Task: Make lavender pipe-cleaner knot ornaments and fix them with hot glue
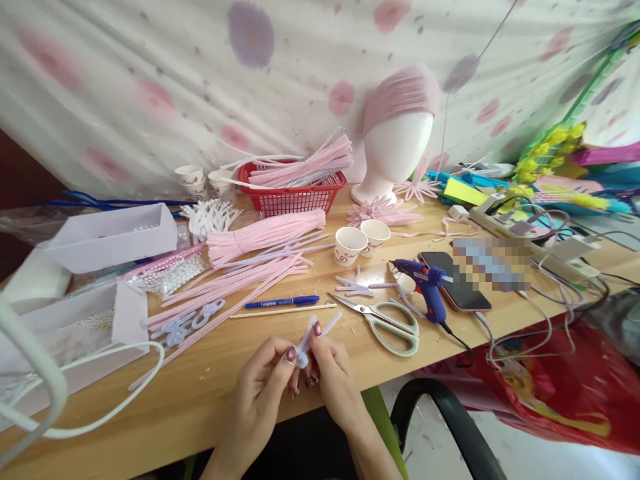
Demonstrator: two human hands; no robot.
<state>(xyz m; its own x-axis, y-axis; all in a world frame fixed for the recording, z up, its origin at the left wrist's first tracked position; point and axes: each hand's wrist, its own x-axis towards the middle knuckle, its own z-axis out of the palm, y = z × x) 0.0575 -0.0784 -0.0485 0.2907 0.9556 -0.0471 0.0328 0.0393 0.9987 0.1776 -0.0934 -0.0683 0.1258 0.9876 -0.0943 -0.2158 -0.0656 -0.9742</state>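
Near the table's front edge, my left hand [267, 377] and my right hand [330, 367] pinch a pale blue pipe cleaner [302, 359] between them. It is curled into a small loop low down, and its loose ends stick up above my fingers. Just beyond my hands lie a blue pen [281, 302] and a thin wooden stick [285, 311]. Scissors with pale green handles [393, 325] rest to the right of my right hand. Left of my left hand is a small pile of looped pale blue pipe cleaner pieces [187, 323].
Pink pipe cleaners [267, 235] lie mid-table, before a red basket [293, 193]. Two paper cups [351, 245], a blue glue gun [425, 283] with a cord, a phone [455, 280] and a cabled power strip [530, 240] stand right. White boxes [115, 240] and a white curved tube [150, 367] occupy the left.
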